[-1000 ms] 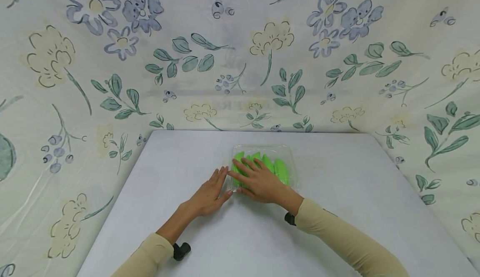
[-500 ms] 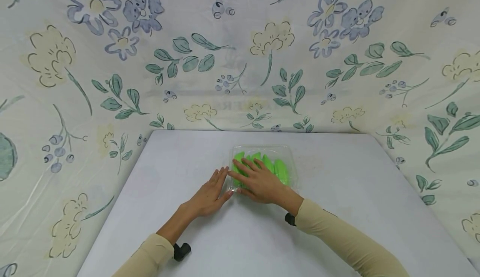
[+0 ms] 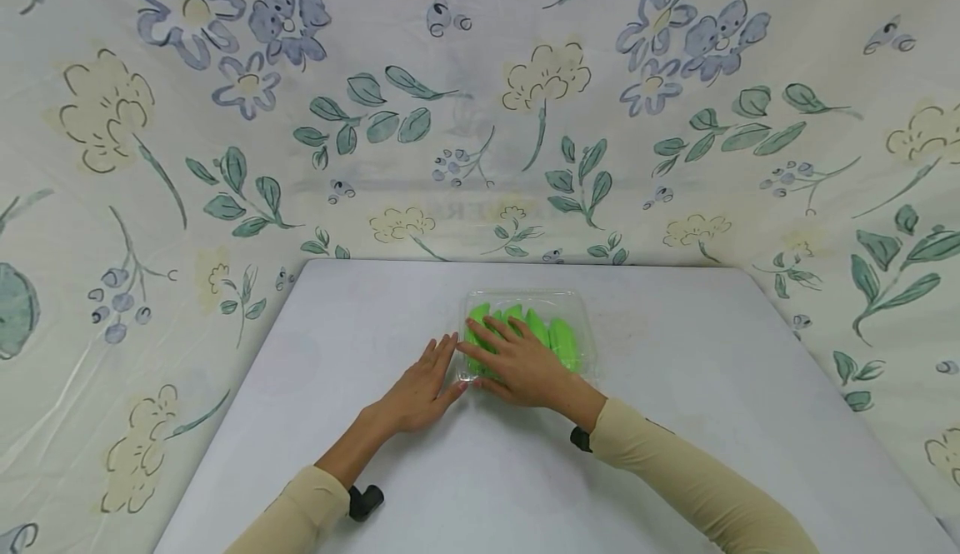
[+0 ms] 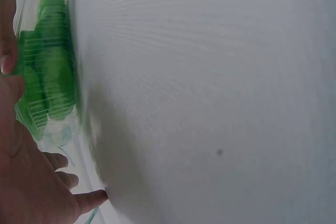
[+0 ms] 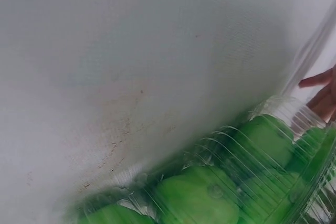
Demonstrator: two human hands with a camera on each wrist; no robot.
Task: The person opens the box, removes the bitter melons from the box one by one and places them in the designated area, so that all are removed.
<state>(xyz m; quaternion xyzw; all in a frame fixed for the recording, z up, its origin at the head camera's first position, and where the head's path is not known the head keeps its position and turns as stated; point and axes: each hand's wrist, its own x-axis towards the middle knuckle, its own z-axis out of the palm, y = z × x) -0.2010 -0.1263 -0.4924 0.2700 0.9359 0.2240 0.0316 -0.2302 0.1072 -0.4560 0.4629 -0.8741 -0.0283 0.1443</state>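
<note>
A clear plastic clamshell box lies on the white table, holding several bright green, elongated fruit-like pieces. My right hand rests over the lid with its fingers straight and spread, covering part of the box's left half. Beside the box's left edge is my left hand, fingers extended with the tips right at that edge and the thumb near the front left corner. Ridged clear walls over the rounded green pieces fill the lower part of the right wrist view. The left wrist view shows the green pieces through the box's side.
The white tabletop extends around the box on every side. Behind it hangs a floral-patterned curtain, also along both sides. A black wrist-worn device shows at the left cuff, and another black device at the right cuff.
</note>
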